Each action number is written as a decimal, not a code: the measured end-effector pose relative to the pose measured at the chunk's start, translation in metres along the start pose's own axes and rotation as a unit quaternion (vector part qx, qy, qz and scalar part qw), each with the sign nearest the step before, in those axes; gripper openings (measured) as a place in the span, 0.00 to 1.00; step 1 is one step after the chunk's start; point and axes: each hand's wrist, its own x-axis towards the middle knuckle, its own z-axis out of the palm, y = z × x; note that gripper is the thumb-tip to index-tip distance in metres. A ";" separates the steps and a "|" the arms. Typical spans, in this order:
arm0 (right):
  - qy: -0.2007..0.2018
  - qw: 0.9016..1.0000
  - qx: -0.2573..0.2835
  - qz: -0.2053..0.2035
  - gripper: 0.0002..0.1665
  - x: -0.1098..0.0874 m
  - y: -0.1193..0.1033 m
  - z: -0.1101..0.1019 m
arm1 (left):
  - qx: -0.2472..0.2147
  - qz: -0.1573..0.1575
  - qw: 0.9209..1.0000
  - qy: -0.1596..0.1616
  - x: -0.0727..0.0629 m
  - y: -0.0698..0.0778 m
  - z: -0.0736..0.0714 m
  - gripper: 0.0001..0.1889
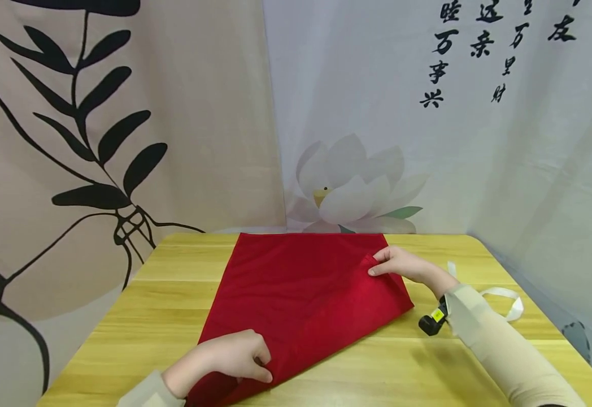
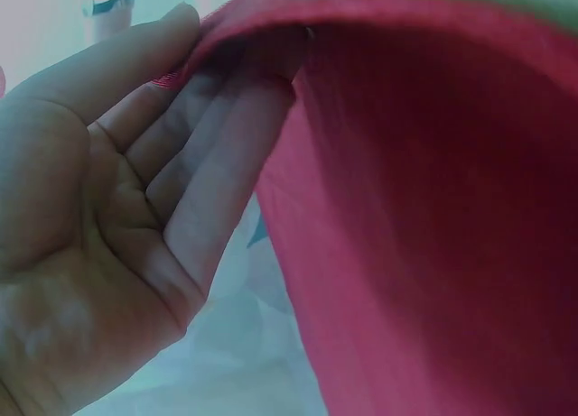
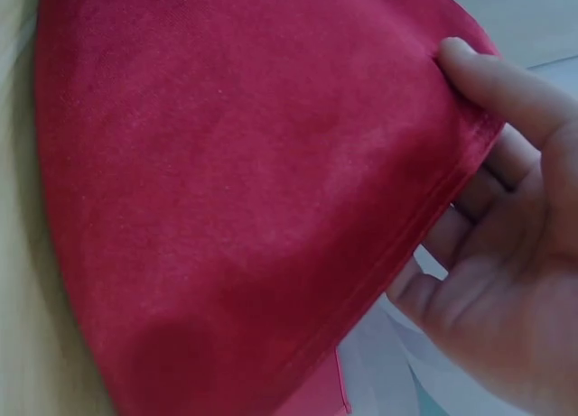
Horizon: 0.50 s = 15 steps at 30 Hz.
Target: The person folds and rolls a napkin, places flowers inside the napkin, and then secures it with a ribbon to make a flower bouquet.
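Observation:
A red cloth (image 1: 296, 288) with a stitched hem lies over the middle of the table, its near right side lifted and folded across at a slant. My left hand (image 1: 237, 356) pinches its near edge; in the left wrist view the cloth edge (image 2: 424, 19) runs between thumb and fingers of that hand (image 2: 117, 181), fingertips hidden behind it. Farther back on the right, my right hand (image 1: 403, 264) pinches the folded-over part. The right wrist view shows the thumb on top of the cloth (image 3: 253, 163), while the hand's (image 3: 506, 208) other fingers go under the hemmed edge.
The yellow wood-grain table (image 1: 148, 316) carries the cloth. A black device with a yellow label (image 1: 433, 321) is on the right wrist, and a white strap (image 1: 509, 295) loops beside the sleeve. Behind the table hangs a printed curtain (image 1: 214, 113) with leaves, a lotus and lettering.

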 end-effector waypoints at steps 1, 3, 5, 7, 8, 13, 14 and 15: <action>0.004 1.000 0.003 0.002 0.07 0.001 0.000 0.000 | -0.012 -0.009 1.000 0.000 0.000 -0.001 -0.001 0.26; 0.010 1.000 0.007 0.005 0.04 0.004 -0.001 -0.001 | -0.028 -0.020 0.999 -0.001 -0.001 -0.002 -0.001 0.25; 0.014 1.000 0.011 0.007 0.04 0.006 -0.001 -0.001 | -0.030 -0.021 0.999 -0.003 0.000 -0.005 -0.002 0.25; 0.018 1.000 0.014 0.007 0.04 0.009 0.000 -0.001 | -0.026 -0.021 0.999 -0.005 0.000 -0.007 -0.003 0.24; 0.020 1.000 0.015 0.004 0.05 0.011 0.000 -0.001 | -0.022 -0.020 1.000 -0.005 0.001 -0.008 -0.004 0.24; 0.033 0.999 0.017 -0.002 0.08 0.021 0.001 -0.002 | -0.004 -0.024 1.000 -0.004 0.002 -0.011 -0.007 0.24; 0.034 0.999 0.018 -0.002 0.08 0.023 0.000 -0.003 | -0.004 -0.026 1.000 -0.004 0.003 -0.011 -0.007 0.24; 0.036 0.999 0.019 0.000 0.08 0.025 0.000 -0.003 | -0.002 -0.028 1.000 -0.004 0.003 -0.011 -0.008 0.24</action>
